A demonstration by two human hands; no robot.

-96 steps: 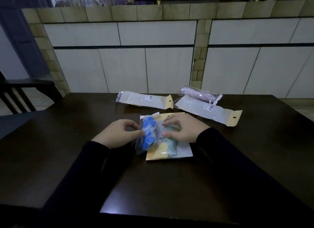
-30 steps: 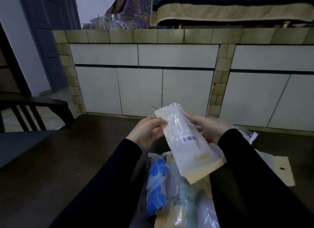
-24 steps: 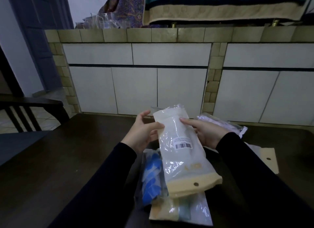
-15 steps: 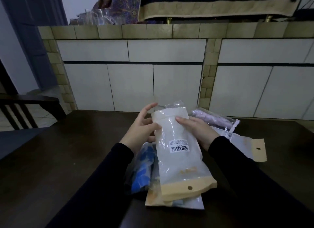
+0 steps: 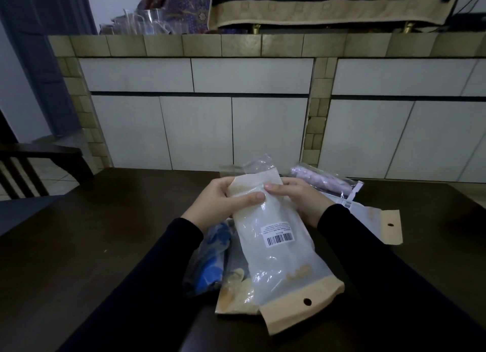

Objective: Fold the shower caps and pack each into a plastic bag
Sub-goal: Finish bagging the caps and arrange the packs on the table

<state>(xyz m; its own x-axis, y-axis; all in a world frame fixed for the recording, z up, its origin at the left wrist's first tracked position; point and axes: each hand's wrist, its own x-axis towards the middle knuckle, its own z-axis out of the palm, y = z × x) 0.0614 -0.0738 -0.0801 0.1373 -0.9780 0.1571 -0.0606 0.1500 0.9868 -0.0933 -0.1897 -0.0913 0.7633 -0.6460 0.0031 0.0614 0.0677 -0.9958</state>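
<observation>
a: where did the room lie, measured from the grip?

b: the dark table [image 5: 79,246] ran wide and bare out to the left of both hands, and its far edge sat just beyond them. to the right it was crowded: a flat empty bag [image 5: 378,225] lay there, and a packed bag with a pale purple cap [image 5: 323,181] just past the right hand.

a: and the bag being held?

b: the plastic bag [image 5: 273,246] ran long, its axis sloping from the grip at the far open end down toward the body, so the tan header with the hang hole was the near end. it overlapped another bag below it.

a: the cap to go in?

b: the blue shower cap [image 5: 213,262] lay below and left of the grip, beside the left forearm, so i'd judge the left hand nearer.

a: the hands?

b: the left hand [image 5: 223,202] pinched the mouth, thumb on top. the right hand [image 5: 297,196] pinched the opposite side, fingertip on the front film.
</observation>
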